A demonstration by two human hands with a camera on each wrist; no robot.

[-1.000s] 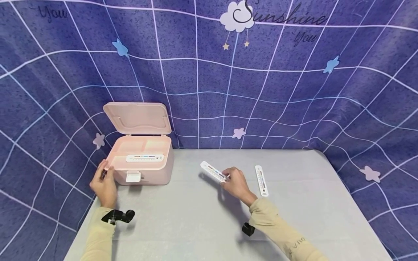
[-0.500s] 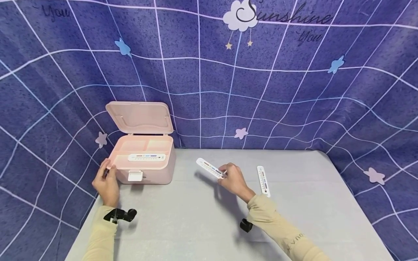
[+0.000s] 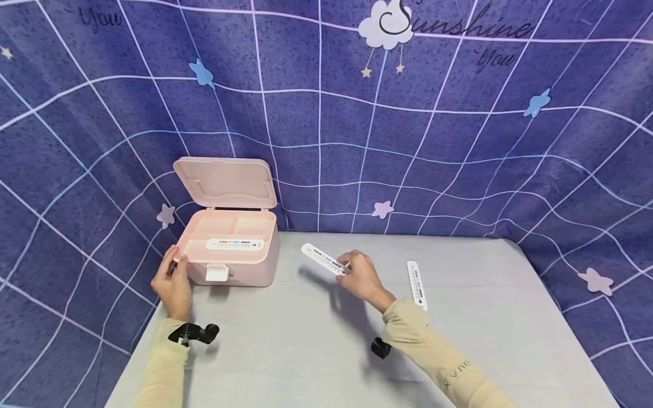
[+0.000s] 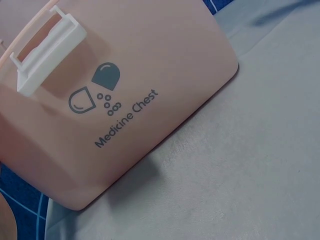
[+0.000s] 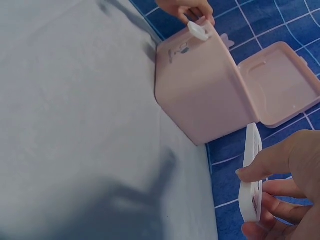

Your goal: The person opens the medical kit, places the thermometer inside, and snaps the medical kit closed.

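In the head view a pink medicine chest (image 3: pixel 257 272) stands at the left, its lid up and its white latch (image 3: pixel 217 272) hanging open. My left hand (image 3: pixel 173 289) holds the chest's left front corner with fingers and thumb at the rim. Across the front compartment lies a white thermometer (image 3: pixel 234 244). My right hand (image 3: pixel 363 279) pinches another thermometer (image 3: pixel 318 257) by its near end, raised over the table with a shadow beneath. In the right wrist view, thumb and fingers clasp this thermometer (image 5: pixel 248 200) edge-on. A third thermometer (image 3: pixel 416 283) lies right of that hand.
A pale grey cloth (image 3: pixel 285 351) covers the table. Behind it hangs a blue curtain (image 3: pixel 342 147) with a grid and stars. The raised lid (image 3: pixel 227 182) stands close to the curtain. Small partitions (image 3: pixel 234 225) divide the chest's back part.
My right hand has carried its thermometer a little leftward, nearer the chest. The whole head view has shifted slightly; my left hand stays at the chest's corner.
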